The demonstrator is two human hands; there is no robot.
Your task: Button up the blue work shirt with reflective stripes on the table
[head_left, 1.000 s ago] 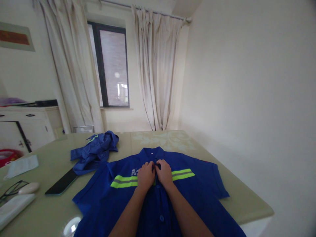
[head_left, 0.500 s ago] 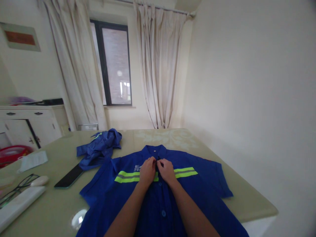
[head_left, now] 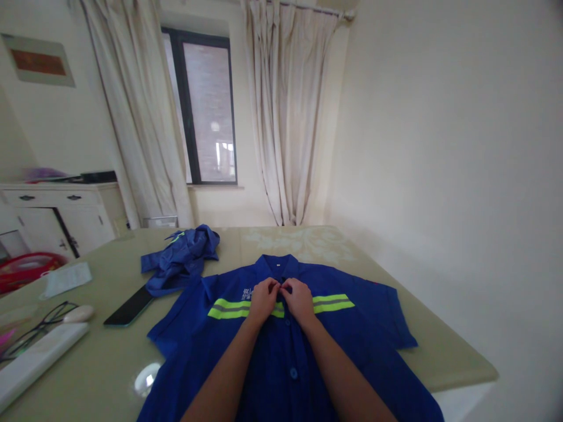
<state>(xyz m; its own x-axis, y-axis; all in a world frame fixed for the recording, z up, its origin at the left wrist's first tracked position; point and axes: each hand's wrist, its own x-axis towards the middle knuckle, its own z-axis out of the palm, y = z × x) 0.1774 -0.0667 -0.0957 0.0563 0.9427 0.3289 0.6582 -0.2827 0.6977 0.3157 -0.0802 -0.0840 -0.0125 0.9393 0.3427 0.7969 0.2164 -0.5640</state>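
A blue work shirt (head_left: 360, 328) with a yellow-green reflective stripe lies flat, front up, on the table (head_left: 444, 363), collar pointing away from me. My left hand (head_left: 263, 300) and my right hand (head_left: 299, 300) meet at the shirt's front placket just below the collar. Both hands are closed, fingers pinching the fabric edges by the top button. One blue button (head_left: 293, 373) shows lower on the placket between my forearms.
A second blue garment (head_left: 180, 258) lies crumpled at the back left. Beside it are a dark phone (head_left: 129, 306), glasses (head_left: 33, 328), a white mouse (head_left: 78, 313), a white keyboard (head_left: 35, 363) and a face mask (head_left: 65, 278). A white cabinet stands at the left, and a wall runs along the right.
My hands have crept slightly up the placket toward the collar, still pinched together. The view has shifted a little to the left.
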